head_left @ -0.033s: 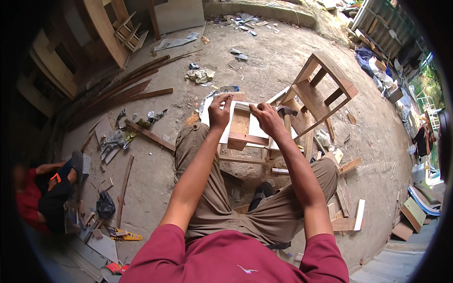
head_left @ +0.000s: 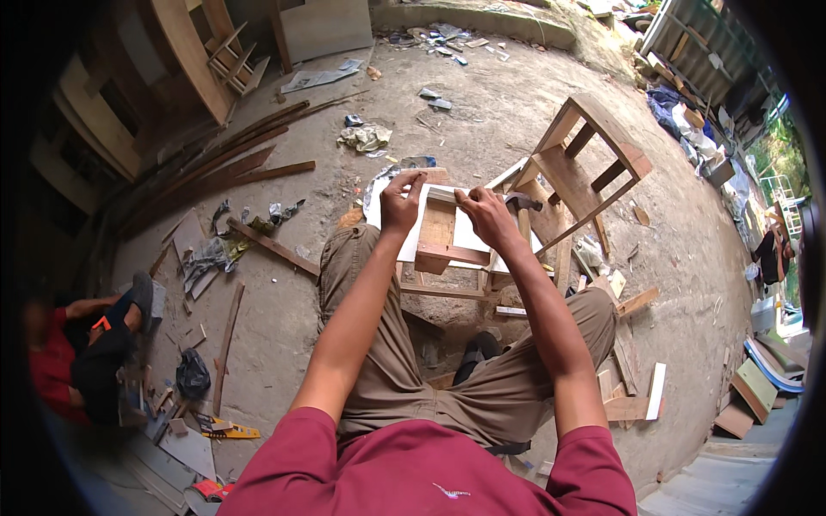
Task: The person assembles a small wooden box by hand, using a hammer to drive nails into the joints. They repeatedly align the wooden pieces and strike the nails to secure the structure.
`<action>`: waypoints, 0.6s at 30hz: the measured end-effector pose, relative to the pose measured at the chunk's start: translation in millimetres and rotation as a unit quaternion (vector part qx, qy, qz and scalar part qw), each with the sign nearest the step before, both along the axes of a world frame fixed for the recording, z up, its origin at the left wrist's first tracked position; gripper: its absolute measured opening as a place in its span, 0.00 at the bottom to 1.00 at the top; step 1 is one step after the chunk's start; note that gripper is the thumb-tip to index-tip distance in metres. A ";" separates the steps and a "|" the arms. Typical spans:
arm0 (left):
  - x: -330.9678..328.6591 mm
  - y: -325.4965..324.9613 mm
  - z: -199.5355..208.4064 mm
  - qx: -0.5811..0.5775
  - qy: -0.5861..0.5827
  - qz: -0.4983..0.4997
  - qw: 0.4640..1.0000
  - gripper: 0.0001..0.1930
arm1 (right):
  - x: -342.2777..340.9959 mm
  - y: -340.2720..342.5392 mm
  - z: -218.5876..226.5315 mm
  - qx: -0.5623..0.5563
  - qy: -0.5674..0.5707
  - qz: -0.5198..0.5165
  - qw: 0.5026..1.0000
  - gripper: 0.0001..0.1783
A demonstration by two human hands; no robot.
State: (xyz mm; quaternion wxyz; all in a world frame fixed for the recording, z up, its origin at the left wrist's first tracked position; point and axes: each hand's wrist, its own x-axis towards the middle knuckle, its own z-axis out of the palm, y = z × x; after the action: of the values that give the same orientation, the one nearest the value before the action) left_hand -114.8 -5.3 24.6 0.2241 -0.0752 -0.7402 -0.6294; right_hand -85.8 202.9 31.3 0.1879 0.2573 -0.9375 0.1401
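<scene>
The gray floor runs wide from 10 o'clock to 3, and a low step edges it at 12. A wooden chair sits tilted at 2, near the right arm. By the middle, toward 1, a white board lies under a small wooden frame. A black bag sits at 8; its inside is hidden. The right hand, fingers bent, holds the frame's far edge. The left hand is nearly closed beside it; I cannot tell if it holds anything.
</scene>
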 end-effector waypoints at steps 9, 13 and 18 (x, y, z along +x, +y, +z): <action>-13.5 -3.5 -21.0 -0.056 -0.007 -0.046 0.997 0.11 | -0.3 -3.5 4.9 0.010 -0.034 -0.009 0.999 0.24; -10.2 -1.2 -20.1 -0.050 -0.030 -0.046 0.997 0.11 | -2.4 -0.9 4.3 0.003 -0.047 0.001 0.999 0.23; -9.7 -3.3 -24.3 -0.047 -0.027 -0.038 0.998 0.11 | -5.7 -2.5 3.2 0.010 -0.037 0.002 0.999 0.22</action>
State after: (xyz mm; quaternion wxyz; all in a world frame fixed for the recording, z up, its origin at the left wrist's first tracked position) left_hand -124.6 -8.6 0.2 0.1757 -0.0968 -0.7716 -0.6036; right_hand -91.5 200.4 34.4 0.1497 0.2560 -0.9446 0.1407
